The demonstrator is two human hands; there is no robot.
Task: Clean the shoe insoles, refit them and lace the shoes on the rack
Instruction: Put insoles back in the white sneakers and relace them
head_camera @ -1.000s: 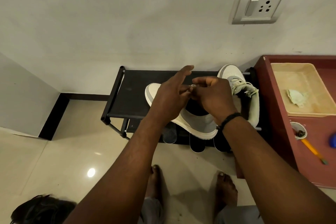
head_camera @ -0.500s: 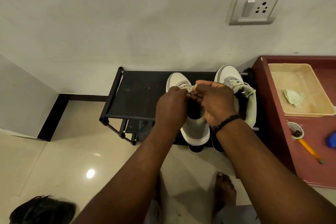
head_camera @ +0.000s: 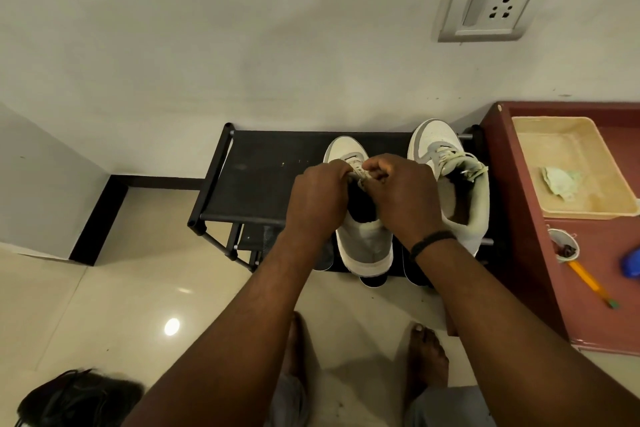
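Observation:
Two white and grey sneakers stand side by side on the top shelf of a black shoe rack (head_camera: 263, 184), toes to the wall. Over the left sneaker (head_camera: 363, 246) my left hand (head_camera: 318, 201) and my right hand (head_camera: 405, 198) meet, both pinching its pale lace (head_camera: 360, 174) near the tongue. My hands hide most of that lacing. The right sneaker (head_camera: 450, 177) stands untouched, its loose laces bunched over the tongue.
A red table (head_camera: 519, 218) stands right of the rack, bearing a beige tray (head_camera: 616, 204) with a crumpled cloth, a small cup and an orange brush. Dark shoes sit on the lower shelf. A black bag (head_camera: 76, 399) lies on the tiled floor, and my bare feet stand near the rack.
The left sneaker has swung from a slanted pose to straight, toe to the wall. My left fingers, stretched out before, have closed on the lace beside my right hand.

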